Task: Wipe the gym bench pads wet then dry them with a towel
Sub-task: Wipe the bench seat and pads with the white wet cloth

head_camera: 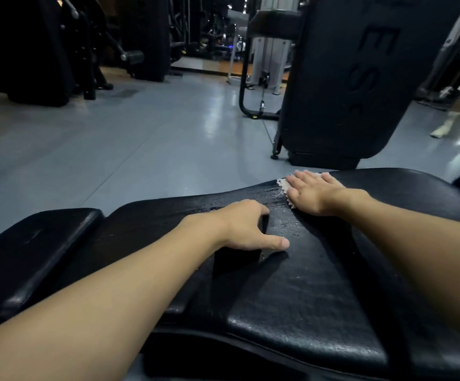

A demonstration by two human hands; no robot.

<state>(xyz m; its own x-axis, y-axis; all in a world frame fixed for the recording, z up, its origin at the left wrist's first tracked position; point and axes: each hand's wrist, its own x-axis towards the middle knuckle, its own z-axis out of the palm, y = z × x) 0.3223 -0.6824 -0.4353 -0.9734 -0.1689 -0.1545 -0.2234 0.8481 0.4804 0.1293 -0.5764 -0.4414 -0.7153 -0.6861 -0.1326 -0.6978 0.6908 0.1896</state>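
The bench pad [305, 270] glistens wet under the cloth [283, 185] pressed by the right hand [312, 193], fingers flat together, left hand [239, 226] bracing with fingers spread, so wet wiping seems underway; next comes sweeping across

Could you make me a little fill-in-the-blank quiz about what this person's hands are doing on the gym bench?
1. The right hand presses a pale ____ flat against the bench pad.
2. The left hand rests on the pad, its ____ pointing toward the right.
3. Between the two hands the pad glistens with ____.

Missing words: cloth; thumb; water droplets
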